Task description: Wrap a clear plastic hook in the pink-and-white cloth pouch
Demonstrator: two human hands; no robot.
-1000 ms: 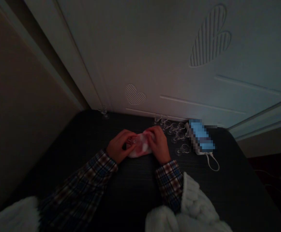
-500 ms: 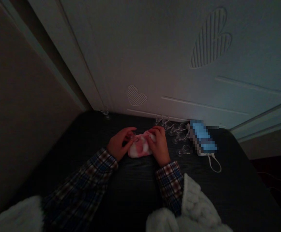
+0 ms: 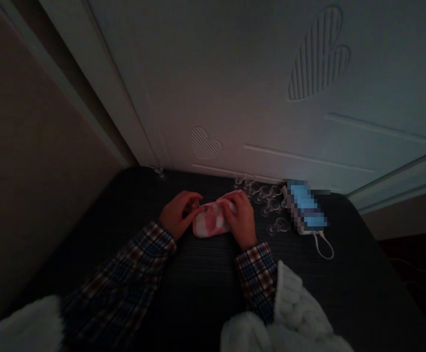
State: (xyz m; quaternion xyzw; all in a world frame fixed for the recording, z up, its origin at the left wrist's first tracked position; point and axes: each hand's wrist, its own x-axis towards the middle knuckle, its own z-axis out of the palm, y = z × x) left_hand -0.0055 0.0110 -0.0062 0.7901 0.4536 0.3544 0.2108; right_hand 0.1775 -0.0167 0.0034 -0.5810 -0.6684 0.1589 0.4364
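Observation:
A pink and white cloth pouch point(image 3: 212, 222) lies on the dark table between my hands. My right hand point(image 3: 241, 222) grips its upper right part, fingers bent over the top edge. At the left end of the pouch, my left hand point(image 3: 179, 213) pinches a small clear piece point(image 3: 195, 204), close to the pouch's upper edge. The fingers partly hide this piece. To the right of my right hand, several small clear ring-topped pieces point(image 3: 271, 207) stand or lie in a loose group.
A lit phone point(image 3: 308, 205) with a white cord loop point(image 3: 325, 247) is at the right. Another clear piece point(image 3: 159, 171) sits at the table's back left. A pale panel point(image 3: 161, 73) with raised hearts rises behind the dark table point(image 3: 198, 293).
My left hand has shifted slightly left. The pouch's upper right edge shows more beside my right fingers, which have moved a little.

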